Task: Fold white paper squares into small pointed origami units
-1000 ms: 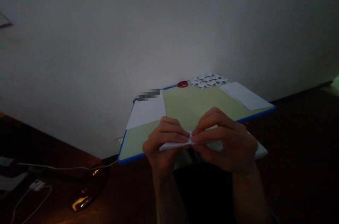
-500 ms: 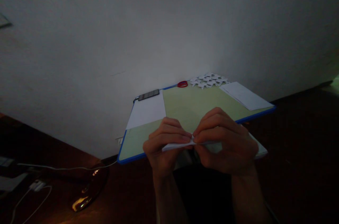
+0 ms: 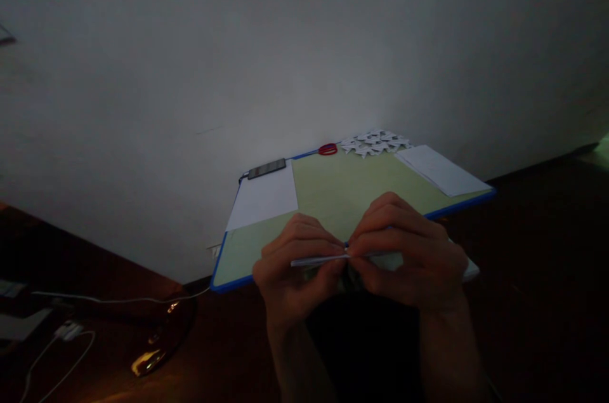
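A: Central feature, head view?
B: Slim folded paper point(image 3: 314, 260), white, seen nearly edge-on, between left hand point(image 3: 292, 266) and right hand point(image 3: 412, 257), over the near side of a pale green, blue-rimmed table point(image 3: 342, 190).

A: State of the hands?
B: Both closed in a pinch on the folded paper. Left hand: fingers above, thumb below. Right hand: likewise, with knuckles arched and a gap between fingers and thumb. Fingertips of the two hands close together at the middle of the fold; contact between them impossible to tell.

A: Far edge of the table, left to right?
B: Dark phone point(image 3: 267, 169), lying at the far end of a flat white sheet point(image 3: 264, 200); next, red-handled scissors point(image 3: 327, 149); then, just beside, a cluster of pointed folded pieces point(image 3: 375, 143), white with dark markings.

A: Right side?
B: White paper stack point(image 3: 442, 171), slightly fanned, near the cluster. Another pale, papery item point(image 3: 471, 271) partly hidden behind the right hand.

A: Surroundings?
B: Plain grey-white wall point(image 3: 304, 41) behind; at lower left, a thin white cable point(image 3: 118, 301) and a shiny, curved, golden-lit object point(image 3: 148, 362), identity unclear in the dimness.
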A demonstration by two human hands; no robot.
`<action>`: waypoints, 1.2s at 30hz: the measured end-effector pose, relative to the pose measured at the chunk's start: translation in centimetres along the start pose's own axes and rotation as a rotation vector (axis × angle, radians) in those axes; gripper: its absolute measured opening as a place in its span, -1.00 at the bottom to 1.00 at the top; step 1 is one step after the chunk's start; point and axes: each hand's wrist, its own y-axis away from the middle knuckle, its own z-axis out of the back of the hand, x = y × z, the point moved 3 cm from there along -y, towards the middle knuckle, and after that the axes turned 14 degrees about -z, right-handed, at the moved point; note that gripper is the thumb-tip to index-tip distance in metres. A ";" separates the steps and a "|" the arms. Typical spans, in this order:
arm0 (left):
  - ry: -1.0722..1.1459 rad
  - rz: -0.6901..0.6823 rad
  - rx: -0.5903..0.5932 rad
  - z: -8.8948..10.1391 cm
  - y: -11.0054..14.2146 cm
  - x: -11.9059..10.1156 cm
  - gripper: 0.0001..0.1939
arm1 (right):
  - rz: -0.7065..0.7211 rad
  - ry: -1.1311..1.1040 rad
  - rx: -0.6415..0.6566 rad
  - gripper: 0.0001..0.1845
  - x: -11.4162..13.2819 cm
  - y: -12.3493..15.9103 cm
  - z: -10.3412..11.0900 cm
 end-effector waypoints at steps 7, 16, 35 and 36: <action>-0.015 -0.026 -0.046 -0.2 -0.2 -0.2 -0.89 | 0.018 -0.010 0.006 -0.76 0.0 0.2 0.4; 0.014 0.012 -0.128 -1.1 -0.3 -0.3 -0.94 | 0.003 -0.036 0.025 -0.70 -0.1 0.2 0.5; 0.035 0.394 -0.235 -0.6 1.8 2.1 -0.83 | -0.459 -0.221 -0.201 -0.90 -2.5 0.6 -0.5; 0.011 0.411 -0.229 -0.7 1.9 2.3 -0.88 | -0.482 -0.212 -0.204 -0.91 -2.7 0.6 -0.5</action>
